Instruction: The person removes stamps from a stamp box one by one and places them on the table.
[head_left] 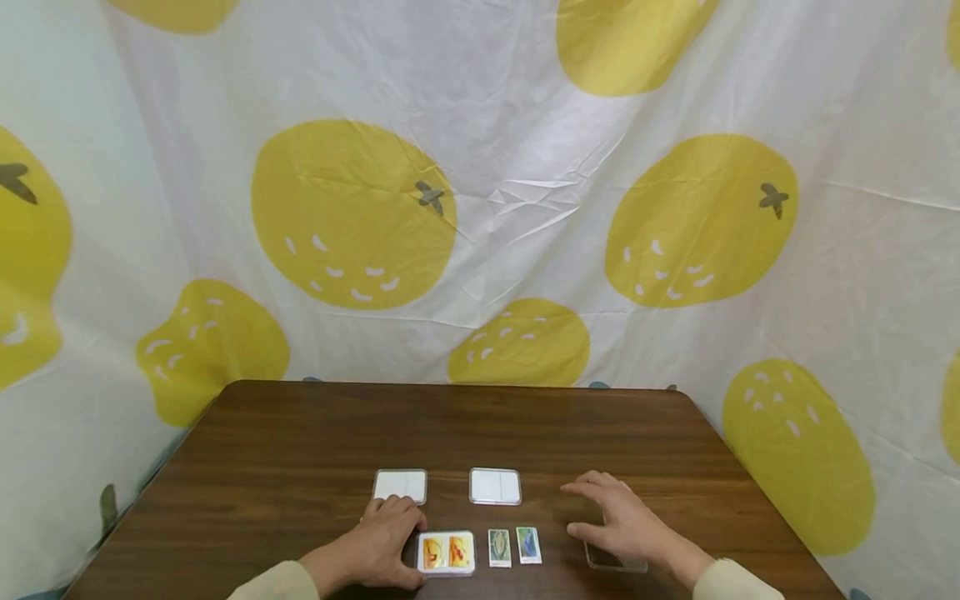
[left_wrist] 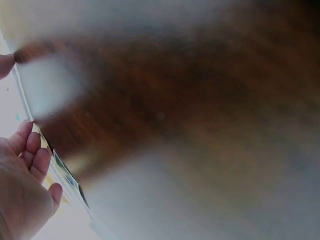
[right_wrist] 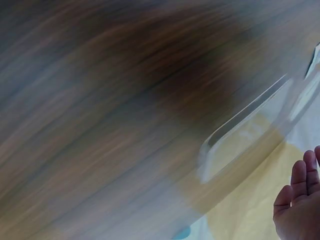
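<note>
My left hand (head_left: 378,542) lies at the left end of a clear flat case (head_left: 446,572) with two orange-and-yellow picture stamps in it. Thumb and index finger span its near and far left corners and seem to pinch it. In the left wrist view, those fingertips touch the surface on either side of a pale edge. Two loose stamps, one green (head_left: 499,548) and one blue-green (head_left: 528,545), lie right of the case. My right hand (head_left: 618,521), its fingers spread and loosely bent, hovers over a clear case piece (right_wrist: 250,130), apart from it and partly covering it.
Two more clear cases with white inserts, a left one (head_left: 401,483) and a right one (head_left: 495,486), lie farther back. The left one is partly behind my left fingers. The dark wooden table (head_left: 465,425) ends at a white curtain (head_left: 517,200) printed with yellow fruit.
</note>
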